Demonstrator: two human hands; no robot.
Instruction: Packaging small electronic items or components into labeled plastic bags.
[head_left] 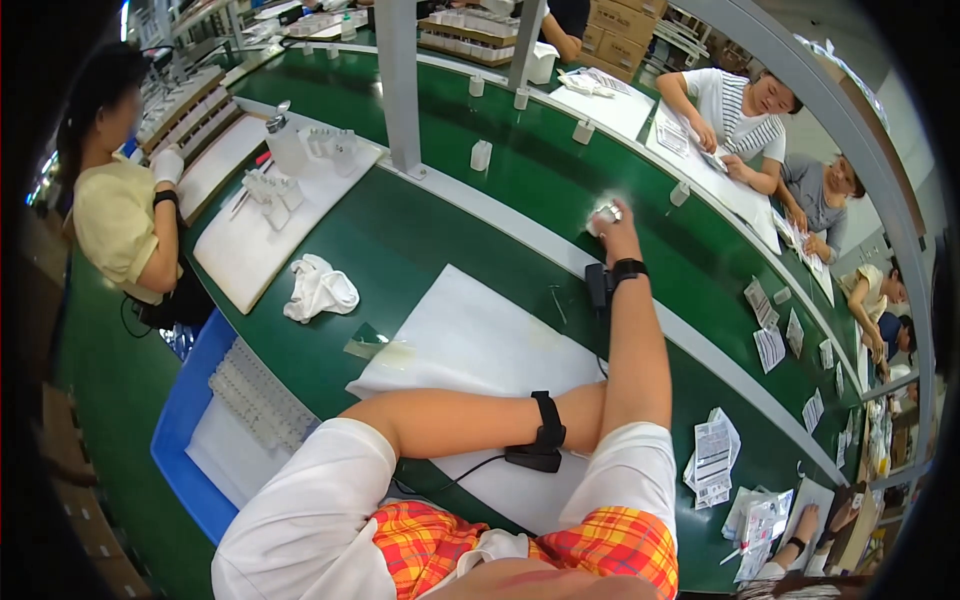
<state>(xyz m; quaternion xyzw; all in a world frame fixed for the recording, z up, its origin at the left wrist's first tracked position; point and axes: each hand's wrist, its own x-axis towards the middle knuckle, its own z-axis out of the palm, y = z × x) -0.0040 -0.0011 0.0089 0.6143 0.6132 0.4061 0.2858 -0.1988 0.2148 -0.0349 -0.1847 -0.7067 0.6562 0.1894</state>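
My right hand (618, 235) reaches far out over the green conveyor belt, its fingers closed around a small, shiny whitish container (604, 215). Glare and the fingers blur its details. My left forearm crosses in front of me, and my left hand (584, 414) lies against or beneath my right forearm; its fingers are hidden. Below that hand, a white foam sheet (480, 325) covers part of the green workbench. Each wrist wears a black strap; a small black box (599, 287) sits by the right one and a cable runs from the left one.
A crumpled white cloth (320, 288) lies left of the sheet. Beyond it, a white board (240, 245) bears clear bottles. A blue bin (185, 400) stands lower left. Small containers (481, 155) ride the belt, behind a grey post (398, 90). Printed leaflets (712, 455) lie right. Co-workers sit across.
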